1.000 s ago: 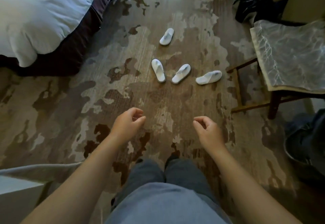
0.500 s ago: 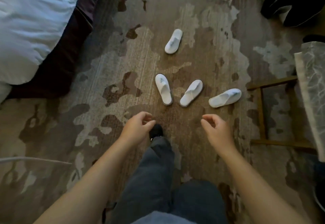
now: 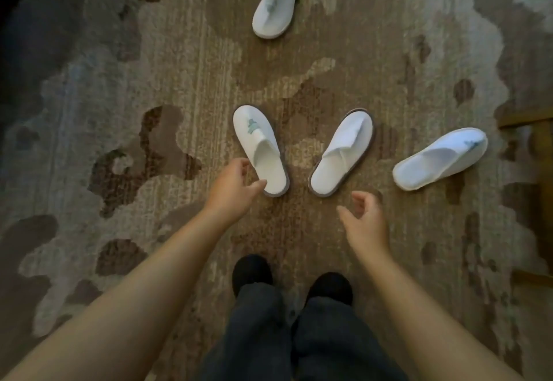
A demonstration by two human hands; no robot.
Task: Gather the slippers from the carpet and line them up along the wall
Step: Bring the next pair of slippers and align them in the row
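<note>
Now you had stepped in close: your left hand [image 3: 232, 184], open, reached the heel of the nearest slipper [image 3: 259, 148], your right hand [image 3: 363, 217] hung open short of the second slipper [image 3: 342, 153]. Farther out, two more slippers [image 3: 440, 158] lay ungathered on the carpet [image 3: 119, 111]; no wall showed.

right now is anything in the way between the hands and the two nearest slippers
Nothing visible. The left hand is at the heel of the left slipper, and only bare carpet lies between the right hand and the middle slipper. Both hands are open and empty.
</note>
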